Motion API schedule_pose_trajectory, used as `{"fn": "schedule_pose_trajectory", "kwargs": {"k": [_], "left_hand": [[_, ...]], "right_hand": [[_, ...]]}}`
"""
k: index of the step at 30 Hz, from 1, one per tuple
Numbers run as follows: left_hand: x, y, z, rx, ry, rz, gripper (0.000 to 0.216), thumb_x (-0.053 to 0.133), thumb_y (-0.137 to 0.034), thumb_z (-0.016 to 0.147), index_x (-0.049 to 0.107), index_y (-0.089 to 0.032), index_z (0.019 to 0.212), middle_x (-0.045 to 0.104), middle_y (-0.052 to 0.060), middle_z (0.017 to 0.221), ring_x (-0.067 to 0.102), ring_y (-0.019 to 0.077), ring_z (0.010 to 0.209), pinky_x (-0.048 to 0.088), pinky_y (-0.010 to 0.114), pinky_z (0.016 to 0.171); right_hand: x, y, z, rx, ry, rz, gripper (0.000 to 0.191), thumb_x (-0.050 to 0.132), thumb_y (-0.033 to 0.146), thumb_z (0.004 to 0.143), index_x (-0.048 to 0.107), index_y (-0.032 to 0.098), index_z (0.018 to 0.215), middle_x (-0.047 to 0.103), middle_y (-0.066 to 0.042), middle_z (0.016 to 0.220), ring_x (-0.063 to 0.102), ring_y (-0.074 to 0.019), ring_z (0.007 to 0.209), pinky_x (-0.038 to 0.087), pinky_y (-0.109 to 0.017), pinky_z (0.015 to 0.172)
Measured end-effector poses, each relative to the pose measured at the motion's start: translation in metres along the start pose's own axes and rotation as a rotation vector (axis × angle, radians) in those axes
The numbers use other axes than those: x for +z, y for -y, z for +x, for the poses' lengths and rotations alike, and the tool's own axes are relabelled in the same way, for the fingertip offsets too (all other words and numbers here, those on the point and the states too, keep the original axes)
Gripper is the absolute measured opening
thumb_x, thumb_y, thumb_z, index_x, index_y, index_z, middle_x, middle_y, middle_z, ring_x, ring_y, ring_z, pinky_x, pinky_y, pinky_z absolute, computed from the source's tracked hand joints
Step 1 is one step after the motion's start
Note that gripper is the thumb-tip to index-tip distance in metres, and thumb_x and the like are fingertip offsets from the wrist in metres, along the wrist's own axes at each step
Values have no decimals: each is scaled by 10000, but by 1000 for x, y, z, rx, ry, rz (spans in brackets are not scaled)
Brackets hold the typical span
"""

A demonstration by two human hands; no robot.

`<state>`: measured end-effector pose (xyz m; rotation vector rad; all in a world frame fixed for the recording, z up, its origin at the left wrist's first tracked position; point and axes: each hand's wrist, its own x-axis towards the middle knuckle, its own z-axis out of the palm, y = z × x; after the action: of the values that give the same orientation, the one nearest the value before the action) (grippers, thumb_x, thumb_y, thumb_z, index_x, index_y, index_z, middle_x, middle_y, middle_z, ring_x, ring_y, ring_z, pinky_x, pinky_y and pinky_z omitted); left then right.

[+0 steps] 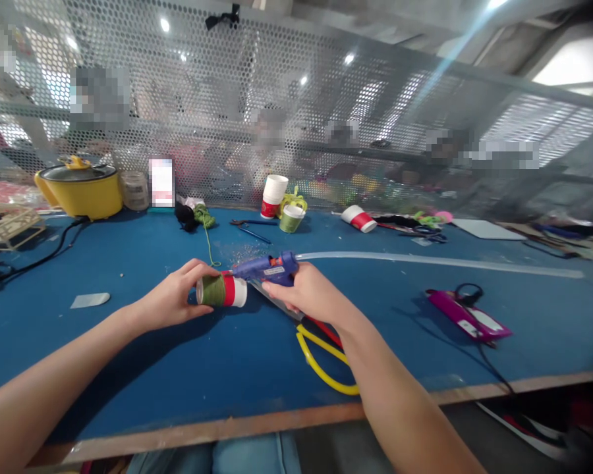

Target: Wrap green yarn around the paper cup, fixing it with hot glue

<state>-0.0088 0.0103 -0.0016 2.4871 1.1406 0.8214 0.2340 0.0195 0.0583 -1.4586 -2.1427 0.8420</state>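
My left hand (175, 297) is closed around a paper cup (222, 289) lying on its side, partly wrapped in green yarn with a red and white band showing. My right hand (304, 289) grips a blue glue gun (269, 268), its nozzle pointing left at the cup. A long clear glue stick (439, 262) trails from the gun's back to the right. A green yarn strand (208, 240) runs from the cup toward a yarn bundle at the back. Yellow-handled scissors (321, 359) lie on the blue table (178, 368) under my right forearm.
A yellow electric pot (82, 189) stands at the back left, with a jar (136, 189) beside it. Stacked paper cups (273, 195), a green-wrapped cup (291, 217) and a toppled cup (358, 218) are at the back. A magenta tool (467, 317) with a black cord lies right. Perforated metal screen behind.
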Motion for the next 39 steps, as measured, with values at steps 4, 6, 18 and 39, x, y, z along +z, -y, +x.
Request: {"fn": "schedule_pose_trajectory", "kwargs": {"k": [4, 6, 18, 39], "left_hand": [[0, 2, 1, -55, 0, -49, 426, 636, -248, 701, 445, -191, 1078, 510, 70, 1007, 539, 209, 900, 502, 351, 741], [1, 3, 1, -71, -4, -54, 429, 639, -266, 698, 450, -186, 1074, 510, 73, 1002, 541, 211, 894, 508, 352, 728], [1, 5, -1, -92, 1, -78, 440, 642, -280, 702, 439, -192, 1082, 497, 66, 1001, 546, 202, 872, 514, 338, 700], [3, -7, -1, 60, 23, 67, 461, 622, -146, 710, 404, -204, 1112, 456, 73, 1093, 517, 197, 973, 466, 314, 833]], "right_hand": [[0, 0, -1, 12, 12, 2, 269, 539, 350, 710, 463, 179, 516, 487, 29, 380, 447, -89, 355, 365, -210, 409], [-1, 1, -2, 16, 24, -5, 280, 533, 350, 714, 454, 181, 505, 484, 27, 381, 445, -89, 357, 365, -211, 408], [-2, 4, -4, 48, 69, -2, 272, 530, 357, 719, 453, 181, 527, 478, 24, 392, 433, -92, 365, 367, -221, 411], [7, -2, 8, 68, -11, -5, 319, 536, 336, 708, 448, 174, 448, 475, 16, 368, 434, -85, 331, 360, -217, 402]]}}
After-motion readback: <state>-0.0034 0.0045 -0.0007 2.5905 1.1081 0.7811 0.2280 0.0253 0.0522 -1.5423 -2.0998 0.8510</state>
